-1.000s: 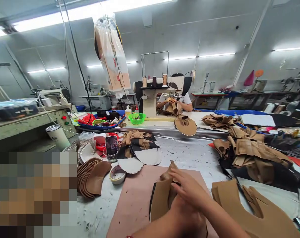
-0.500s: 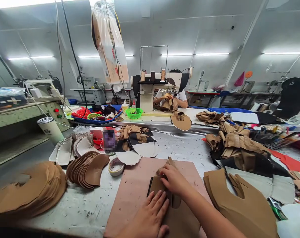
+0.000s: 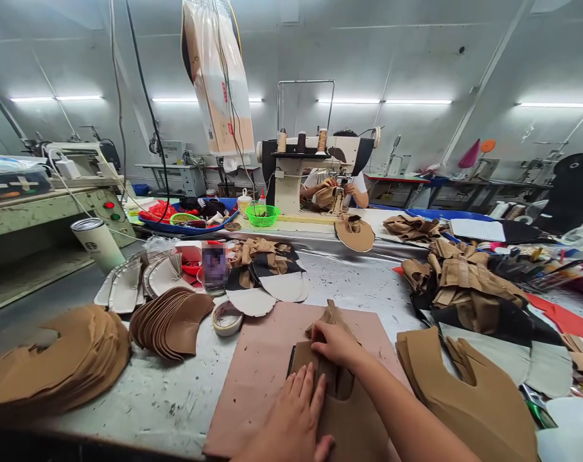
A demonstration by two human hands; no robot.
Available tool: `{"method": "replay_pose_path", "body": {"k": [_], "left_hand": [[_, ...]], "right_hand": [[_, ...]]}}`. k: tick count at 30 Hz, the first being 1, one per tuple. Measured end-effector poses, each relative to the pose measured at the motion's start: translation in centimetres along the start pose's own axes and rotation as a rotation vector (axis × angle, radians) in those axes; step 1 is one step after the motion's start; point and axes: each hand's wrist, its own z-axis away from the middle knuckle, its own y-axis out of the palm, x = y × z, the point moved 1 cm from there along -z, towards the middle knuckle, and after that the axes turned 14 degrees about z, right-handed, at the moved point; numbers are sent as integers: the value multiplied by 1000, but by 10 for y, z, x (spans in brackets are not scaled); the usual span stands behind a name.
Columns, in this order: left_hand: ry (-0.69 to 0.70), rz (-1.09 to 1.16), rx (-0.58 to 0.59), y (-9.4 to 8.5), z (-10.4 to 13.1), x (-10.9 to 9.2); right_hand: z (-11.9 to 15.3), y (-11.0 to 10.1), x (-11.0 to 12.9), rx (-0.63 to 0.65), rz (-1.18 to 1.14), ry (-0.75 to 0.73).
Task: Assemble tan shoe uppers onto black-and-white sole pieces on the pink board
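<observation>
A brown piece of leather-like material [image 3: 352,420] lies on a pinkish board [image 3: 253,378], with a dark edge showing at its upper left. My left hand [image 3: 298,407] rests flat on the piece, fingers stretched out and thumb apart. Higher up, my right hand [image 3: 337,346] has its fingers curled and pinched on a brown folded flap [image 3: 332,314] at the piece's upper end. The fingertips' exact hold is partly hidden. Close by on the right lie cut brown curved pieces [image 3: 460,391].
Stacks of brown curved pieces [image 3: 55,366] and smaller brown panels [image 3: 171,324] stand on the left, beside a tape roll [image 3: 226,319]. A heap of sewn brown parts [image 3: 465,276] lies at right. Beyond, a person's hands work at a sewing machine [image 3: 289,186].
My right fingers have curled in tighter, and more of the folded flap shows above them. My left hand stays flat on the piece. The view has shifted slightly.
</observation>
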Motion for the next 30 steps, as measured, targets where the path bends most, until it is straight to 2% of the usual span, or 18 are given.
{"method": "replay_pose_path", "body": {"k": [5,8,12,17,24,30], "left_hand": [[-152,-82,-170,-6,-28,1],[-144,-135,-222,-7,-41,9],[-83,-146,-243,-7,-44,16],[6,-201,-161,-15,-45,15],[25,-216,7,-29,-52,15],[-35,-188,63,-44,-68,-1]], "right_hand": [[-7,-2,3,15,47,11],[-4,-7,3,-6,111,13],[4,-21,-15,-74,289,-29],[-1,-33,-33,-14,458,-76],[-33,-35,-15,82,599,-77],[-42,-42,-12,155,609,-24]]}}
